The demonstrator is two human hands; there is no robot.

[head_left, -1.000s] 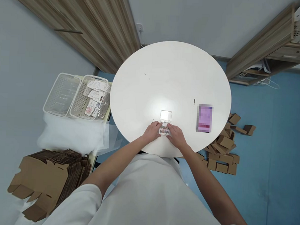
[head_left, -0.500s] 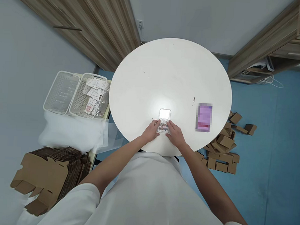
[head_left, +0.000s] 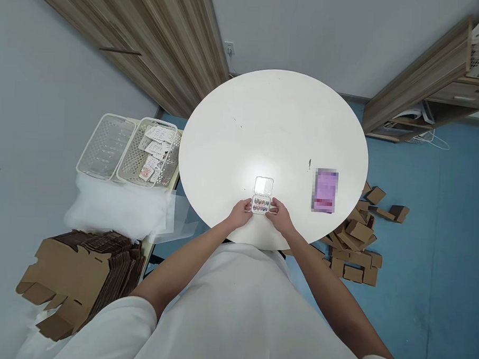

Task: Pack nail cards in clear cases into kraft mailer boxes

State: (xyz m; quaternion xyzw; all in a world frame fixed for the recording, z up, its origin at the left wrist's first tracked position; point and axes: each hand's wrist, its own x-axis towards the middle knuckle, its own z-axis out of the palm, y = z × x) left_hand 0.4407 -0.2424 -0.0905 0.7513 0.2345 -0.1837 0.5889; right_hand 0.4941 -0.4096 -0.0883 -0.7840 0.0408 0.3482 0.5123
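Note:
A small clear plastic case is near the front edge of the white round table, its lid hinged up on the far side. Two rows of tiny coloured, glossy pieces are inside; they look like false nails but are too small to be sure. My left hand grips the case's left side, fingers curled at its edge. On the opposite side, my right hand holds the right edge between thumb and fingers. Whether the case touches the table cannot be told.
A blurred purple item lies on the table at right. To the left stand a basket of cards, a basket of clear plastic pieces, white sheets and flattened cardboard. Small cardboard boxes are piled on the floor at right.
My fingers have moved outward from over the case's top to its two sides, uncovering the rows of pieces. The camera view has shifted slightly.

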